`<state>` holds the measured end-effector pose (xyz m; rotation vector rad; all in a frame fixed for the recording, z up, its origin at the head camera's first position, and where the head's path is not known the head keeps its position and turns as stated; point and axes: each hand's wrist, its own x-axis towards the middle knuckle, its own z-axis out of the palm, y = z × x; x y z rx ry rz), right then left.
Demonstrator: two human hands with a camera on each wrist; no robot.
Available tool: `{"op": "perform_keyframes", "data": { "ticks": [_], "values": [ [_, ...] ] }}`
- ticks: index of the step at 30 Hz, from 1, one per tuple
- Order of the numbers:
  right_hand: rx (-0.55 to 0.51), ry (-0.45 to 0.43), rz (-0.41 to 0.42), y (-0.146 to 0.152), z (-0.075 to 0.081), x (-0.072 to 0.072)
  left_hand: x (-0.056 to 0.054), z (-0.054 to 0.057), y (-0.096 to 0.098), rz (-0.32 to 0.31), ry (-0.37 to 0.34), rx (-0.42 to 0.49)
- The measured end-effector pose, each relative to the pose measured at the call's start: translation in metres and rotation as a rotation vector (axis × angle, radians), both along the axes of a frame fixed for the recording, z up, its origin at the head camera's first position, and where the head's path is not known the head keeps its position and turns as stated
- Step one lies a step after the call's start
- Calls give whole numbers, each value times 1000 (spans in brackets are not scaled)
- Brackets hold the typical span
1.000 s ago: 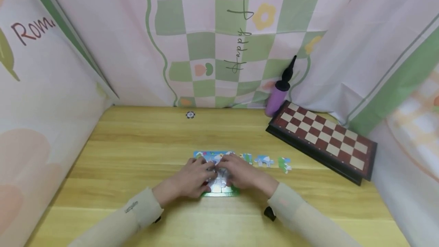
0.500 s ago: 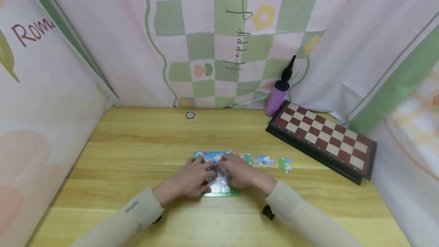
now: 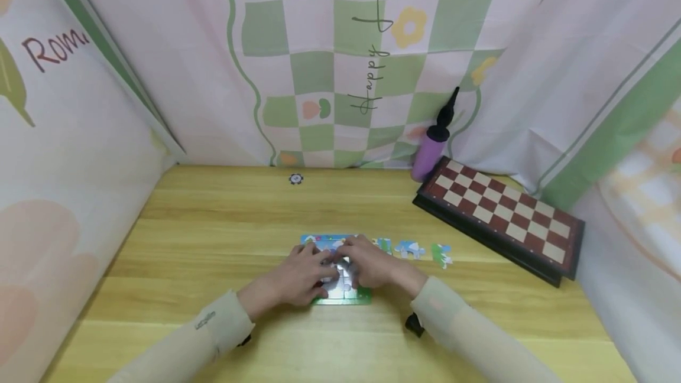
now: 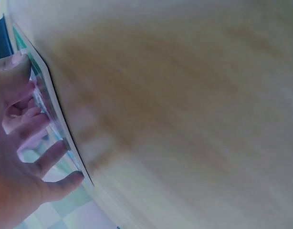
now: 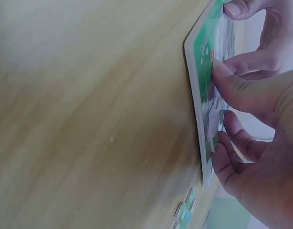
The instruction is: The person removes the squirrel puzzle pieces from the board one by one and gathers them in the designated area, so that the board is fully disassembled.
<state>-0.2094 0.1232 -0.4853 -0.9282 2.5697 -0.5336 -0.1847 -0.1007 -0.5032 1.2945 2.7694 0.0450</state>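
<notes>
A jigsaw puzzle in a flat frame [image 3: 340, 297], with a green lower border and a blue upper border, lies on the table under both hands. My left hand [image 3: 298, 275] rests on its left side, fingers spread; in the left wrist view its fingertips [image 4: 72, 179] touch the frame's edge. My right hand [image 3: 372, 262] bends over the right half. In the right wrist view, its thumb and fingers close about a small puzzle piece [image 5: 222, 118] at the board's surface, mostly hidden. Glare and fingers cover the picture's middle.
Loose puzzle pieces [image 3: 409, 249] lie in a row right of the frame. A folded chessboard [image 3: 500, 214] and a purple pump [image 3: 430, 155] stand at the back right. A round black-and-white chip [image 3: 295, 178] lies near the back edge. Patterned curtains [image 3: 314, 70] enclose the table.
My right forearm and wrist have shifted slightly left, and the right fingers have moved a little over the puzzle. The left hand stays in place.
</notes>
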Motion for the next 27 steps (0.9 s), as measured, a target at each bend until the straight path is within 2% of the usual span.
{"op": "perform_keyframes", "data": {
  "ticks": [15, 21, 27],
  "values": [
    [-29, -12, -18, 4, 4, -1, 1, -1, 0, 1, -11, 6],
    [-65, 20, 9, 6, 4, -3, 2, 0, 1, -5, -8, 5],
    [-106, 12, 18, 8, 6, -2, 1, -1, 1, -9, 8, 3]
  ]
}}
